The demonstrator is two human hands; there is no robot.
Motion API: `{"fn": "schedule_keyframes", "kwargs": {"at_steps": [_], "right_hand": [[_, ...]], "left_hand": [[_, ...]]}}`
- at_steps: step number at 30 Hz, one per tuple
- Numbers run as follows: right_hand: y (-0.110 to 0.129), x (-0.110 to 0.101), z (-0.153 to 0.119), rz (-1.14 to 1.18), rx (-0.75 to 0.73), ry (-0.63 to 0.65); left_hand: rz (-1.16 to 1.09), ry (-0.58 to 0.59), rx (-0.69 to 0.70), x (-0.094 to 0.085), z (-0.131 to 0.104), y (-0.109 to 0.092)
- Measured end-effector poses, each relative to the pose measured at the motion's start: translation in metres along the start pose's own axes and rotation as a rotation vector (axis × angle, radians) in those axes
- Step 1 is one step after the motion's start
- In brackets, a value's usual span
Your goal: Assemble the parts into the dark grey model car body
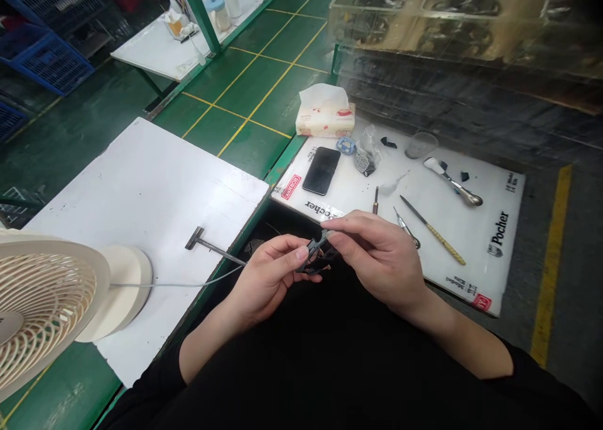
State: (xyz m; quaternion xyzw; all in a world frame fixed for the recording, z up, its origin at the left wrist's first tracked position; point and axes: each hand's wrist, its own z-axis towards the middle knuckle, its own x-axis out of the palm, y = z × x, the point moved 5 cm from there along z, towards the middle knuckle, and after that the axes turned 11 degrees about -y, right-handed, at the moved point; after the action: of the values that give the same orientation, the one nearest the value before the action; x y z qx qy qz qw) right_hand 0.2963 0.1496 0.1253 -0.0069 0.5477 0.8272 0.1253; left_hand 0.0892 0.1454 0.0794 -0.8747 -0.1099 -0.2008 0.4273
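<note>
With 12 o'clock at the top of the view, a small dark part (315, 248) is sitting between the person's two hands, just above the black shirt (330, 342). Its long axis is running roughly from 7 to 1 o'clock. The left hand (266, 279) is reaching it from 8 o'clock, its fingers closing on the lower end, with the thumb lying along the near side. The right hand (393, 260) is coming in from 3 o'clock, its thumb and forefinger pinching close around the upper end, at 1 o'clock. Neither hand is nearer: both are touching the part, the left covering more of its length and the right meeting only the tip. Thin dark pieces are showing under it, towards 5 o'clock; whether they are joined to it is impossible to tell.

From the part, a phone (321, 171) is lying at 12 o'clock, with a tissue pack (325, 119) beyond it. A clear bag (365, 157) is resting at 1 o'clock. A craft knife (406, 228) and a yellow-handled file (433, 231) are lying between 2 and 3 o'clock. At 9 o'clock, a T-shaped metal tool (194, 238) is pointing its shaft towards the left hand; where the shaft is ending is hidden.
</note>
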Motion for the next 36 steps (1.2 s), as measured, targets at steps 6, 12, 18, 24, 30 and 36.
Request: {"fn": "schedule_keyframes", "kwargs": {"at_steps": [6, 12, 18, 24, 30, 36], "right_hand": [[-0.007, -0.001, 0.001, 0.03, 0.072, -0.016], [-0.018, 0.001, -0.001, 0.064, 0.298, -0.03], [-0.028, 0.001, -0.004, 0.089, 0.418, -0.062], [-0.03, 0.004, -0.005, 0.075, 0.426, -0.05], [-0.025, -0.001, -0.006, 0.057, 0.325, -0.047], [-0.022, -0.002, -0.004, 0.098, 0.181, -0.005]], "left_hand": [[-0.022, 0.03, -0.014, 0.003, 0.0, -0.002], [-0.024, 0.037, -0.063, 0.002, 0.0, 0.0], [0.033, 0.048, -0.006, -0.001, 0.0, 0.003], [0.091, 0.027, 0.102, -0.008, 0.002, 0.005], [0.026, -0.006, 0.017, -0.008, 0.003, 0.011], [-0.017, 0.059, -0.082, -0.001, 0.001, 0.013]]}}
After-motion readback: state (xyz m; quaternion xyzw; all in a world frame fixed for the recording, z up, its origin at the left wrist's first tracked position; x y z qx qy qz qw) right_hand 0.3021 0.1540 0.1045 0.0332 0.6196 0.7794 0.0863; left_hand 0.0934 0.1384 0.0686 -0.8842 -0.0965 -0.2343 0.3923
